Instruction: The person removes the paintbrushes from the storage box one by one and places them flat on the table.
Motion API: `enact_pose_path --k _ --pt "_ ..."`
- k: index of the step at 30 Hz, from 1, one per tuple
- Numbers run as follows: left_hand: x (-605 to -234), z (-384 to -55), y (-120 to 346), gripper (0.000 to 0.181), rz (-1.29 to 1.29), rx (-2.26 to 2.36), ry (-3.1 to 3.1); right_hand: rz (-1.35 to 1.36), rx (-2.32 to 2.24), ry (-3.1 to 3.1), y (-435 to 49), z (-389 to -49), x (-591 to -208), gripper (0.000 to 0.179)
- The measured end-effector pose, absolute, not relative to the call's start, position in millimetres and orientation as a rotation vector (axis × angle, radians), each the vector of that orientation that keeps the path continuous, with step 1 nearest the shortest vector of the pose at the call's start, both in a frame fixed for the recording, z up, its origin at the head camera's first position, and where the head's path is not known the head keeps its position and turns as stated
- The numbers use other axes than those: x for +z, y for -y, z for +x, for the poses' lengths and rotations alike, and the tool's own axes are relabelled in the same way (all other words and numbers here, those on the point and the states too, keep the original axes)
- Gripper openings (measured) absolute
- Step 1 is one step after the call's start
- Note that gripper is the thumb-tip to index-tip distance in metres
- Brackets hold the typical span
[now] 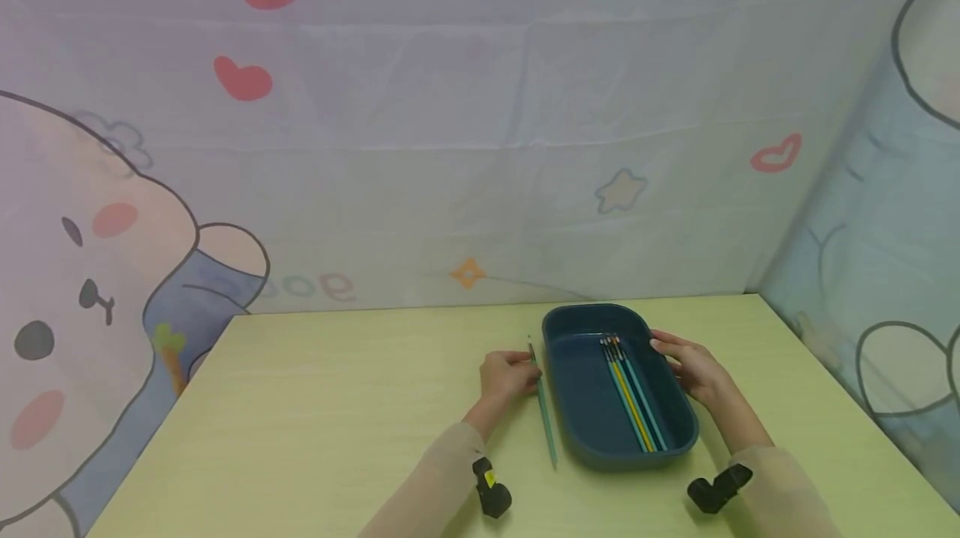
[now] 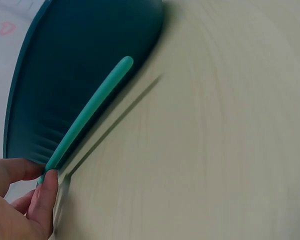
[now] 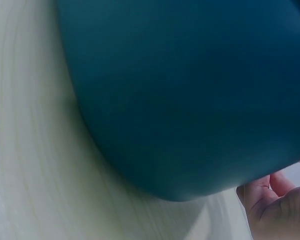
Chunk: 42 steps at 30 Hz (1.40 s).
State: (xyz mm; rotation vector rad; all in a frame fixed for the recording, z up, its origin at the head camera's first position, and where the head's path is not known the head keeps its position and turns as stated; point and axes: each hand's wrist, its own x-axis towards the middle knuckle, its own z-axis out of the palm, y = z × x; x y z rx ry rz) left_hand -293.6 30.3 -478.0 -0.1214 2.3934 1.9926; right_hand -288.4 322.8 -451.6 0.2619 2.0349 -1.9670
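Note:
In the head view my left hand point(image 1: 507, 376) pinches a slim green pencil point(image 1: 547, 425) near its far end, just left of a dark blue container point(image 1: 581, 421). Seen from the left wrist, the thumb and fingers meet on the pencil point(image 2: 92, 106), whose rounded near end is raised off the table and casts a shadow. My right hand point(image 1: 697, 370) holds the container's right side at the rim; its fingertips are partly hidden behind the wall. Several green and yellow pencils point(image 1: 633, 396) lie side by side inside the container.
The pale yellow table point(image 1: 322, 405) reaches back to a cloth backdrop point(image 1: 450, 105) printed with hearts and a cartoon bear. Another printed cloth point(image 1: 885, 271) hangs along the right edge. Black wrist cameras point(image 1: 491, 488) sit on both sleeves.

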Motion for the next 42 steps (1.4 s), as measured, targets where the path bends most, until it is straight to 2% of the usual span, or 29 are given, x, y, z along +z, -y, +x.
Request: enact_pose_path --k 11,28,42 --pt "-483.4 -296.0 -34.5 0.031 -0.053 1.959 -2.491 0.253 -1.941 -2.068 -324.6 -289.7 -453.3 0.068" --pt "-480.7 -294.7 -38.6 0.026 -0.049 1.718 -2.748 0.271 -1.941 -2.065 -324.9 -289.4 -454.0 0.069" --pt "-479.4 -292.8 -37.7 0.026 -0.061 1.706 -2.75 0.261 -1.944 -2.055 -325.3 -289.9 -453.9 0.069"
